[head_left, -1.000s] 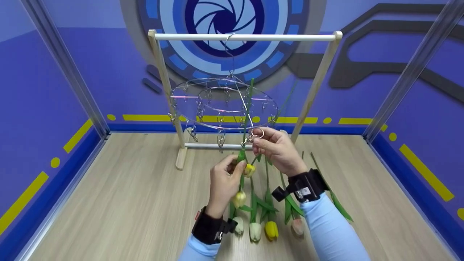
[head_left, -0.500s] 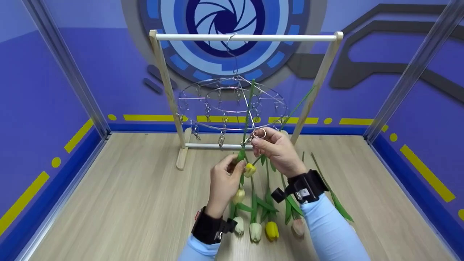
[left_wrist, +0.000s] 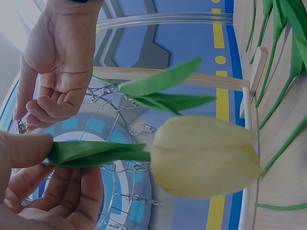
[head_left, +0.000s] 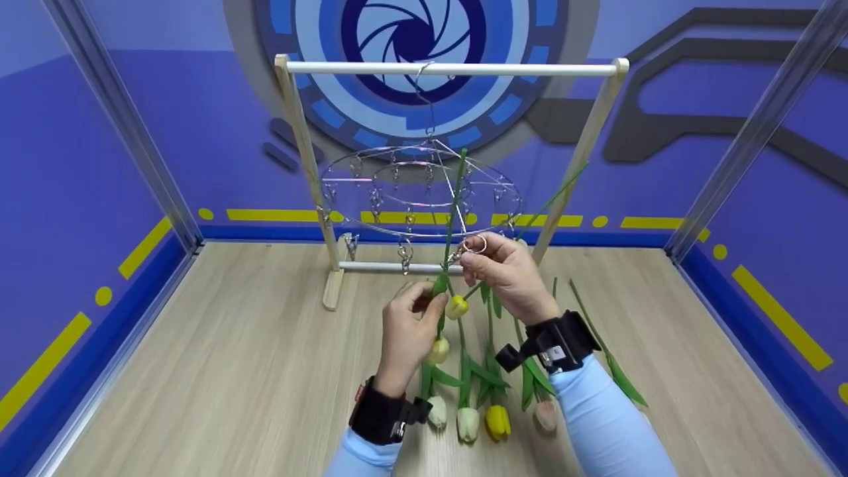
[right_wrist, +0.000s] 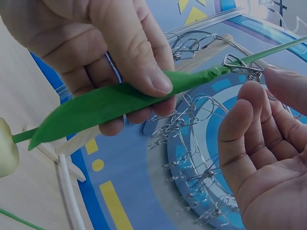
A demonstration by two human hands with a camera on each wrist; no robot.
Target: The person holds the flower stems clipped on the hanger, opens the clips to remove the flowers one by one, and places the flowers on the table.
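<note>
My left hand (head_left: 411, 324) pinches a pale yellow tulip (left_wrist: 206, 155) by its leaf and stem, between thumb and fingers. The bloom hangs downward and the green stem (head_left: 454, 205) rises past the hanger's hoop. My right hand (head_left: 507, 271) pinches a metal clip (right_wrist: 242, 67), whose wire end sits around the stem just above the leaf. That clip belongs to a round wire drying hanger (head_left: 424, 235) with several other clips. Behind my hands a second, yellow tulip (head_left: 457, 307) hangs head down, its stem slanting up to the right.
The hanger hooks over the white top bar (head_left: 517, 69) of a wooden rack. Several tulips lie on the table below my hands, among them a white tulip (head_left: 468, 424), a yellow tulip (head_left: 497, 422) and a pink tulip (head_left: 546, 416). Blue walls enclose the table.
The hanger has swung and turned, shifting right, then slightly back left. The second tulip's stem has swung to the right. Both hands keep their grip almost in place.
</note>
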